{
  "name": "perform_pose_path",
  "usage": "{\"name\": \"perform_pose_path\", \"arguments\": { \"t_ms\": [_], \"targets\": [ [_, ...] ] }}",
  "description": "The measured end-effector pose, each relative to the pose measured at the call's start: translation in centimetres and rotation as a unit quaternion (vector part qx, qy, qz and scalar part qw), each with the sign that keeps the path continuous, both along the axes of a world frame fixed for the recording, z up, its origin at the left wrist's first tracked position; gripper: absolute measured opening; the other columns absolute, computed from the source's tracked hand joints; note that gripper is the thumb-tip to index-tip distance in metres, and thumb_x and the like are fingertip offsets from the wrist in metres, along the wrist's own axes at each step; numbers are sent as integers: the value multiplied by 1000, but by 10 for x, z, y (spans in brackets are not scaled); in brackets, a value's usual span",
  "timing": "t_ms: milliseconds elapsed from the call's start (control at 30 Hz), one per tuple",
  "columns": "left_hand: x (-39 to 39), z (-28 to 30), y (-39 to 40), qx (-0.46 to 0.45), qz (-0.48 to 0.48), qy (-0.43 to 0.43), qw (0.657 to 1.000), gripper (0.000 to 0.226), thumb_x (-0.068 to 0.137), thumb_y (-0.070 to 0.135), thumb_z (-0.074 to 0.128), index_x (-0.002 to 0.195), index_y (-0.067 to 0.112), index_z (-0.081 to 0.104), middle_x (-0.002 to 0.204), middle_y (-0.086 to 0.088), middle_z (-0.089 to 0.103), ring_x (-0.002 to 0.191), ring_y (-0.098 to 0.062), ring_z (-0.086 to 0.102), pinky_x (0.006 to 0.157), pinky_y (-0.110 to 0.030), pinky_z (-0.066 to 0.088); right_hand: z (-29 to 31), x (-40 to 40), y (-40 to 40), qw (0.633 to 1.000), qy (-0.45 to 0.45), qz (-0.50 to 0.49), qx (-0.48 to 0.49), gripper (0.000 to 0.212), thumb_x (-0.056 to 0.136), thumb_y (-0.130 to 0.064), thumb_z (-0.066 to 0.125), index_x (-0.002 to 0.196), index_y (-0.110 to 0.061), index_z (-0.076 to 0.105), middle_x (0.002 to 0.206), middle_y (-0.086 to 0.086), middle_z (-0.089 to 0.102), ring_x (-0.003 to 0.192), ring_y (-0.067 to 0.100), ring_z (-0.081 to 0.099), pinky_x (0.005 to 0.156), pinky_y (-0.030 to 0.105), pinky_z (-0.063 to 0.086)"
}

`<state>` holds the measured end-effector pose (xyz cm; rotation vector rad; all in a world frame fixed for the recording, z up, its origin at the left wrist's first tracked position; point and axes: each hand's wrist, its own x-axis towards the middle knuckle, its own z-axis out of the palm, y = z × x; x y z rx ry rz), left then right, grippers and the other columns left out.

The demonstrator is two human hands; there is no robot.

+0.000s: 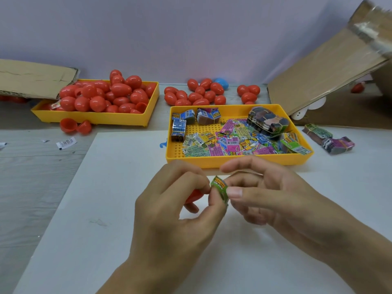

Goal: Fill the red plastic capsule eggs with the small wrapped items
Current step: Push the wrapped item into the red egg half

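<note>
A small green wrapped item [220, 187] is pinched between both hands above the white board [106, 187]. My left hand [169, 206] pinches its left side and also holds a red capsule egg half [194, 196], mostly hidden under the fingers. My right hand [273, 196] pinches the item's right side with thumb and forefinger. Just beyond the hands, a yellow tray [233, 161] holds several colourful wrapped items [233, 141]. Another yellow tray [95, 118] at the back left is heaped with red capsule eggs [106, 94].
Loose red eggs [197, 94] and one blue egg [221, 83] lie by the wall. An open red egg [75, 125] lies before the left tray. Cardboard [318, 75] leans at the right, more cardboard [31, 77] at the left. Bundled wrapped items [328, 139] sit right of the tray.
</note>
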<state>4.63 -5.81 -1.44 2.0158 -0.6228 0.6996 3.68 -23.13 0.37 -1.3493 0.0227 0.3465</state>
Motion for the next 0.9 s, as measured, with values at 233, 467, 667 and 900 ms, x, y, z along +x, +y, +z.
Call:
{"name": "perform_pose_path", "arguments": {
  "t_ms": [233,467,667,900],
  "targets": [
    [-2,1,-1,-6,-7,59,998,14,75,10,74,88,15,73,83,5,61,70,-11,60,53,-18,50,1,1,-3,999,-20,29,3,10,71,-12,71,78,-19,72,69,-3,59,49,9,43,43,19,29],
    [-3,2,-2,-3,-14,65,998,6,76,10,74,80,15,75,79,4,63,63,-11,60,48,-21,49,0,1,1,980,-111,37,-161,17,75,-17,73,91,-12,68,66,8,45,52,3,49,50,14,37],
    [-7,0,-3,38,1,33,999,2,78,16,75,77,15,74,78,5,61,64,-7,56,46,-21,46,-6,-5,4,933,-218,-77,-275,21,73,-21,70,88,-36,69,90,-2,66,74,17,61,55,37,53],
    [-9,-5,-4,80,30,-42,995,4,79,12,75,78,8,76,77,-3,63,62,-20,59,47,-31,49,-14,-6,6,904,-266,-127,-310,15,74,-22,64,81,-34,70,94,-14,67,77,13,64,44,23,45]
  ]
}}
